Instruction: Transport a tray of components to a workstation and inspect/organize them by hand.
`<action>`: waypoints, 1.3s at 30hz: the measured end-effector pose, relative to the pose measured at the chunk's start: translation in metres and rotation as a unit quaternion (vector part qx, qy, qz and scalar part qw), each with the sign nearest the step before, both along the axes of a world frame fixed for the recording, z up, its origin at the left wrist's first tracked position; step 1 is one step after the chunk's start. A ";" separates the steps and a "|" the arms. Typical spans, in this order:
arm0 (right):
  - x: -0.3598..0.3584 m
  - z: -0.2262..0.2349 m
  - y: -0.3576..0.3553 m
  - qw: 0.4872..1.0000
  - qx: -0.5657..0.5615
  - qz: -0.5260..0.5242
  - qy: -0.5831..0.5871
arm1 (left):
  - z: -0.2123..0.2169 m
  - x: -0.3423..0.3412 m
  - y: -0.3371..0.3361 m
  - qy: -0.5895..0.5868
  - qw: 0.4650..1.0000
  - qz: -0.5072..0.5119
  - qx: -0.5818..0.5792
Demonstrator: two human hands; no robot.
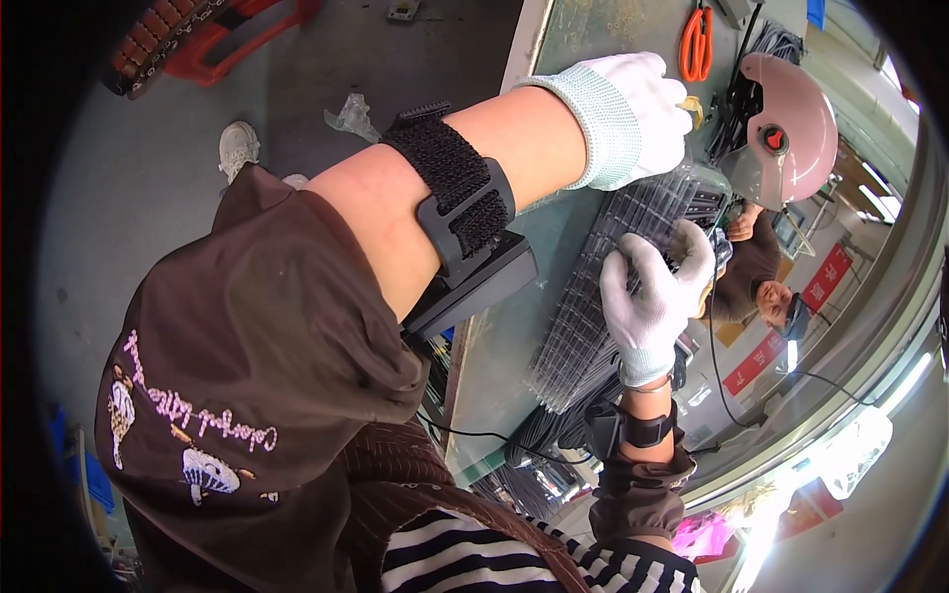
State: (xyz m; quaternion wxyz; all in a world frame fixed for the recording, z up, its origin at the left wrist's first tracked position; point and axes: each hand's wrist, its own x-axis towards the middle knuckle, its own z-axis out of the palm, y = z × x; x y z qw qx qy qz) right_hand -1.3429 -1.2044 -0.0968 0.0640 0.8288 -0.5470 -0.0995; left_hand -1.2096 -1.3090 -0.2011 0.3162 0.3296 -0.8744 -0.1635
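My left hand (641,121) wears a white knit glove and reaches over the far part of the table. Its fingers are curled closed; what they hold, if anything, is hidden. A small yellow piece (696,111) shows just past the knuckles. Nearer, my right hand (654,296), gloved too, has bent fingers set apart over a clear plastic tray (578,331) with a grid of compartments. Its fingertips are at the tray's right edge, beside dark parts (704,208) partly covered by the plastic. Beyond my left hand lies a pair of orange-handled scissors or pliers (696,44).
A pink helmet (799,128) with a clear visor stands at the table's right side. Black cables (554,430) lie by the tray's near end, and one loose cable hangs at the right. Another person (751,272) sits across. A red stool-like object (237,44) stands on the floor at left.
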 end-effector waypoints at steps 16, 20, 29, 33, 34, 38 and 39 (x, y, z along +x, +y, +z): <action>-0.001 -0.009 0.003 1.000 -0.025 -0.010 0.012 | 0.003 0.001 -0.002 -0.017 1.000 -0.006 0.013; 0.003 -0.011 0.003 0.999 -0.034 -0.003 0.028 | 0.002 0.003 -0.001 -0.023 0.999 -0.003 0.024; 0.001 -0.013 0.005 0.998 -0.023 -0.037 0.036 | 0.002 0.001 -0.003 -0.010 1.000 -0.002 0.015; 0.003 -0.014 0.005 0.999 -0.024 -0.036 0.033 | 0.004 0.003 -0.003 -0.027 0.999 -0.005 0.017; 0.003 -0.014 0.004 0.999 -0.024 -0.035 0.032 | 0.004 0.003 -0.003 -0.031 0.999 -0.006 0.018; 0.007 -0.014 0.006 0.998 -0.042 -0.014 0.043 | 0.004 0.003 -0.002 -0.031 0.999 -0.006 0.012; 0.008 -0.016 0.006 0.998 -0.042 -0.023 0.048 | 0.003 0.003 -0.003 -0.022 1.000 0.000 0.002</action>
